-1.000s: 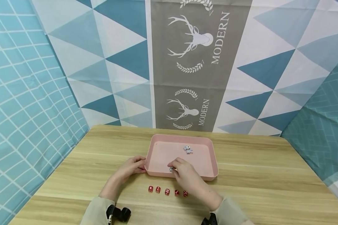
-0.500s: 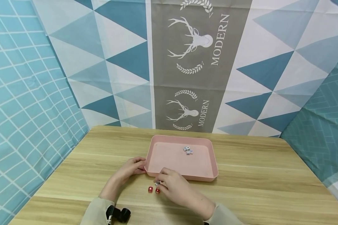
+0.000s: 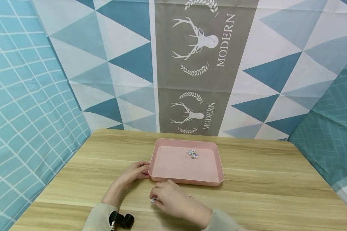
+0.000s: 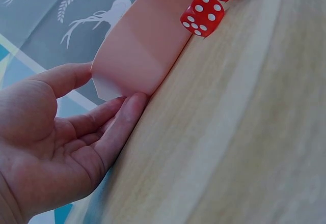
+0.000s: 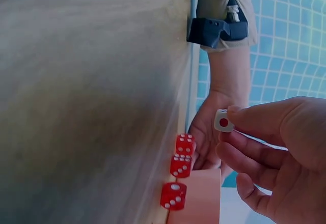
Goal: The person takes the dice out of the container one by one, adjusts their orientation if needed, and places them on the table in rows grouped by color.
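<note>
My right hand (image 3: 172, 197) pinches a white die (image 3: 153, 200) between thumb and fingers, just in front of the pink tray (image 3: 188, 183). In the right wrist view this die (image 5: 223, 121) shows one red pip. Several red dice stand on the table by the tray's near side; the right wrist view shows a red die (image 5: 173, 196) at the near end of them. My right hand hides nearly all of them in the head view. My left hand (image 3: 135, 172) holds the tray's near left corner, its thumb at the rim and fingers low against the wall (image 4: 140, 56).
Several white dice (image 3: 193, 155) lie grouped inside the tray toward its back right. A wooden table (image 3: 263, 186) extends on both sides. Patterned cloth (image 3: 127, 64) hangs behind it. A black wrist camera (image 3: 124, 220) sits on the left sleeve.
My right hand has carried the white die out of the tray, toward the left and nearer, over the red dice row. My left hand stays at the tray corner.
</note>
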Motion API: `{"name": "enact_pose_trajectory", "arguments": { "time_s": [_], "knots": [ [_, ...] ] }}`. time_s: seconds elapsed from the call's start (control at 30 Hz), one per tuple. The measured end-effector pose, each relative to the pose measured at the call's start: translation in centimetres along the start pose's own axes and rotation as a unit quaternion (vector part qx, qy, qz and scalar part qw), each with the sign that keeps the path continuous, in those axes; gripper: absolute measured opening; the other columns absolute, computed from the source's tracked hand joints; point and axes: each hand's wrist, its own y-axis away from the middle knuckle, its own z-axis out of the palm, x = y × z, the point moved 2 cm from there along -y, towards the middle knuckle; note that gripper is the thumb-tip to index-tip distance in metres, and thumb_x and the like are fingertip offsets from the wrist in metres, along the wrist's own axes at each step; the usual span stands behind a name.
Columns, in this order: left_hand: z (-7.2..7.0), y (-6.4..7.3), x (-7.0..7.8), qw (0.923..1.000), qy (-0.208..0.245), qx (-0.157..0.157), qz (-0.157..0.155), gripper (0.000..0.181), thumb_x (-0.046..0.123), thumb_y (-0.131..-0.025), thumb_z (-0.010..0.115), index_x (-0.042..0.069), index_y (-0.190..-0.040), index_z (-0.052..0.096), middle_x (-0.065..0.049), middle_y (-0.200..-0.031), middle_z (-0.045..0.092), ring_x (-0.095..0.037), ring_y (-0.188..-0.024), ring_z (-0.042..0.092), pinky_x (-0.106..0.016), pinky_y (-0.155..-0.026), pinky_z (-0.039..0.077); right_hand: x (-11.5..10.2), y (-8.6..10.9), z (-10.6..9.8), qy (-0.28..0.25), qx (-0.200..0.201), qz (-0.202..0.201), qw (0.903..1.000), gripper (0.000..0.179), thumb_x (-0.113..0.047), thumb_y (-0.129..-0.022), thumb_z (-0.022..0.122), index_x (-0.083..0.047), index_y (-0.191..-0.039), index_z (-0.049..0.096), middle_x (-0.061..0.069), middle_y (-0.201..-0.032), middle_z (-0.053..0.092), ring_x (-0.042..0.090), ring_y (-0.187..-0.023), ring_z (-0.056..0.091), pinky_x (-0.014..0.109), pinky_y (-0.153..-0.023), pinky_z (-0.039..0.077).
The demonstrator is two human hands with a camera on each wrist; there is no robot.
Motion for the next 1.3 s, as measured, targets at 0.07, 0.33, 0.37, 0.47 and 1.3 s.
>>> {"name": "enact_pose_trajectory", "arguments": {
  "time_s": [0.07,0.33,0.37,0.47,1.3],
  "knots": [
    [0.0,0.0,0.1,1.0000,0.000,0.000,0.001,0.045,0.019,-0.088,0.047,-0.014,-0.116,0.037,-0.025,-0.107,0.048,-0.023,-0.091,0.054,-0.033,-0.080,0.047,-0.3,-0.2,0.1,0.009,-0.010,-0.007,0.9999,0.006,-0.027,-0.075,0.063,-0.025,-0.081,0.061,-0.017,-0.081,0.053,-0.004,-0.078,0.048,0.016,-0.067,0.033],
    [0.0,0.1,0.1,1.0000,0.001,0.001,-0.002,0.046,0.021,-0.086,0.050,-0.012,-0.116,0.038,-0.023,-0.106,0.048,-0.021,-0.090,0.055,-0.031,-0.080,0.047,-1.0,-0.7,0.8,0.032,-0.051,-0.012,0.9981,0.007,-0.032,-0.072,0.064,-0.029,-0.078,0.063,-0.017,-0.072,0.048,-0.003,-0.069,0.044,0.016,-0.061,0.029],
    [0.0,0.1,0.1,1.0000,0.001,0.002,-0.003,0.046,0.021,-0.086,0.050,-0.012,-0.116,0.038,-0.023,-0.106,0.048,-0.020,-0.089,0.055,-0.031,-0.080,0.047,-1.0,-0.7,0.9,0.035,-0.055,-0.014,0.9978,0.007,-0.031,-0.072,0.065,-0.029,-0.078,0.064,-0.017,-0.072,0.048,-0.003,-0.069,0.044,0.016,-0.060,0.029],
    [0.0,0.1,0.1,1.0000,0.000,0.002,-0.002,0.046,0.021,-0.086,0.049,-0.012,-0.115,0.038,-0.023,-0.105,0.048,-0.020,-0.088,0.055,-0.030,-0.079,0.048,-1.2,-0.8,1.0,0.033,-0.065,-0.018,0.9972,0.007,-0.031,-0.070,0.066,-0.030,-0.077,0.064,-0.018,-0.071,0.049,-0.004,-0.068,0.044,0.015,-0.059,0.029],
    [0.0,0.0,-0.1,1.0000,0.007,0.002,0.001,0.043,0.018,-0.087,0.048,-0.013,-0.115,0.038,-0.023,-0.105,0.049,-0.022,-0.090,0.054,-0.032,-0.080,0.047,0.0,-0.7,0.5,-0.019,-0.060,-0.004,0.9980,0.010,-0.030,-0.072,0.064,-0.027,-0.081,0.064,-0.018,-0.074,0.051,-0.007,-0.065,0.043,0.014,-0.061,0.030]
  ]
}}
